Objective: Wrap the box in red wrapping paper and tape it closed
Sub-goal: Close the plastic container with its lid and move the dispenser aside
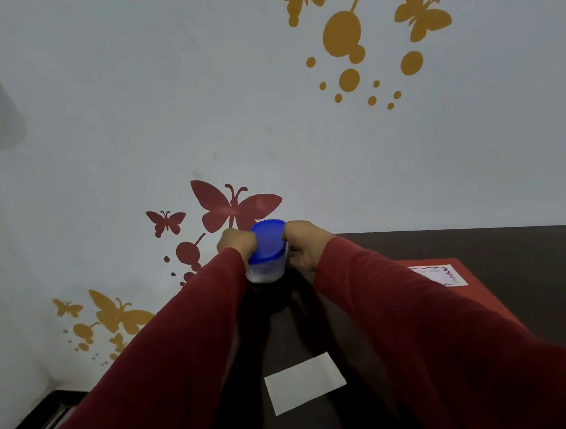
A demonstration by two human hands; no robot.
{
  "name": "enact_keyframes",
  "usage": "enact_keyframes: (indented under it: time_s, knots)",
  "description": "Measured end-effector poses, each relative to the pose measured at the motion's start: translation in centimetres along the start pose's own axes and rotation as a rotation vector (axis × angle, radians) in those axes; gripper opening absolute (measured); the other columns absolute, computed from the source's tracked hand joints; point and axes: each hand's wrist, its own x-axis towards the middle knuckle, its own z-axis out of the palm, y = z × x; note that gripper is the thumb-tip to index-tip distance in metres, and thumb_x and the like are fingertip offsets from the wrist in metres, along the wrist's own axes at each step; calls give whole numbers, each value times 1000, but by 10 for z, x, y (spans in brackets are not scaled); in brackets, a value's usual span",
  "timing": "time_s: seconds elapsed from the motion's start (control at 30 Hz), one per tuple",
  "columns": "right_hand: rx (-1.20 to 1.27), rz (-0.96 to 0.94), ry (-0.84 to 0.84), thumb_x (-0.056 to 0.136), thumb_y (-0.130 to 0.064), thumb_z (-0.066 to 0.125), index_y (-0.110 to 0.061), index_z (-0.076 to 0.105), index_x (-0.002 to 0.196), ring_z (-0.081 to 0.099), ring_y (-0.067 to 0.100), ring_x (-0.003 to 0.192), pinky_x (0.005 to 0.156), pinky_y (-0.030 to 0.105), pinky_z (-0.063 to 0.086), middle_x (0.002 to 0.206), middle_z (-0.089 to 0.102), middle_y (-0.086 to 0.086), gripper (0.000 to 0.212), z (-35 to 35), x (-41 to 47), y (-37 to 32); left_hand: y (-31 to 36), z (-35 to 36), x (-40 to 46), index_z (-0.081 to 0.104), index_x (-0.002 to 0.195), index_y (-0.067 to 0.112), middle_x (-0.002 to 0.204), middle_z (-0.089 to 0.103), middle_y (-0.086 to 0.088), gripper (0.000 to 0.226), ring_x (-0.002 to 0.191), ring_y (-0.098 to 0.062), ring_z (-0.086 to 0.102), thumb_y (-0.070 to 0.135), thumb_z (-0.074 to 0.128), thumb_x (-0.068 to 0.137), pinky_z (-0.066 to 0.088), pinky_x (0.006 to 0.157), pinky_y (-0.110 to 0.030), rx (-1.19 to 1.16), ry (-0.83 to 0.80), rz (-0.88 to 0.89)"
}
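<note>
Nothing of the wrapping looks begun. The box, a clear plastic tub with a blue lid [266, 246], stands bare at the far edge of the dark worktop [483, 248]. The red wrapping paper [480, 294], bearing a white label, lies flat to the right, well apart from it. No tape is in view. Both arms stretch straight forward in red sleeves; the left hand [234, 243] and right hand [303, 245] grip the tub from opposite sides, fingers curled round its rim. A white card [303, 382] lies nearer.

We are looking from a single head-worn wide-angle view, facing forward along both outstretched sleeves toward the wall [164, 122]; the dark table [483, 248] is perhaps tilting from lens distortion.
</note>
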Motion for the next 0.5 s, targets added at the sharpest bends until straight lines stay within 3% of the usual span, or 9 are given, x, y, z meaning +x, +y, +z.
enact_keyframes:
  time_s: [0.07, 0.17, 0.2, 0.23, 0.27, 0.3, 0.37, 0.43, 0.5]
  knots:
    - [6, -4, 10, 106, -7, 39, -11, 49, 134, 51, 35, 137, 111, 42, 44, 104, 50, 10, 30, -11, -21, -10, 14, -6, -23, 65, 111, -2, 104, 66, -16, 20, 102, -35, 64, 7, 52, 99, 45, 79, -34, 47, 69, 106]
    - [115, -77, 91, 103, -5, 43, 2, 41, 150, 49, 36, 140, 100, 43, 48, 114, 43, 13, 47, -33, -50, -24, 38, -9, -62, 58, 72, 5, 68, 53, -10, 26, 72, -32, 50, 3, 47, 95, 39, 65, -36, -46, 117, 304]
    - [151, -105, 125, 102, -5, 45, 4, 42, 149, 56, 34, 133, 92, 39, 49, 115, 44, 12, 48, -41, -64, -27, 47, -9, -77, 61, 72, 4, 69, 55, -14, 27, 79, -10, 40, 4, 49, 96, 42, 65, -40, -99, 95, 350]
    - [175, -127, 152, 99, -5, 47, 4, 48, 145, 62, 30, 122, 85, 37, 50, 112, 48, 12, 46, -48, -76, -30, 56, -8, -89, 68, 79, 3, 77, 65, -15, 24, 107, -46, 54, 7, 53, 97, 49, 71, -41, -159, 52, 374]
    - [187, -159, 205, 96, -5, 48, 4, 54, 137, 66, 26, 112, 80, 36, 51, 107, 54, 12, 42, -59, -93, -32, 67, -6, -104, 71, 84, 8, 85, 72, -9, 20, 86, -30, 68, 11, 57, 97, 54, 79, -36, -232, -11, 392]
    - [164, -192, 263, 93, -6, 49, 3, 62, 124, 69, 26, 101, 78, 37, 55, 103, 61, 13, 34, -67, -107, -33, 76, -3, -117, 74, 89, 12, 94, 76, -4, 17, 93, -22, 70, 13, 59, 97, 55, 84, -32, -298, -78, 392]
    - [47, -281, 425, 89, -6, 53, -5, 70, 97, 69, 29, 87, 79, 38, 58, 97, 70, 14, 19, -97, -151, -34, 99, 11, -154, 74, 93, 16, 98, 78, -2, 13, 92, -17, 70, 15, 61, 97, 53, 79, -29, -382, -239, 391]
    - [-57, -393, 534, 90, -10, 55, -14, 73, 92, 68, 25, 94, 88, 37, 58, 101, 73, 5, 18, -128, -204, -24, 117, 31, -191, 75, 96, 12, 97, 78, -3, 11, 90, -19, 71, 14, 64, 95, 51, 77, -30, -394, -392, 389]
    - [-103, -487, 573, 92, -15, 59, -19, 73, 109, 66, 16, 106, 96, 35, 56, 113, 72, -5, 22, -156, -260, -6, 131, 55, -229, 75, 97, 8, 96, 77, -7, 9, 88, -20, 71, 12, 69, 92, 51, 78, -33, -382, -535, 384]
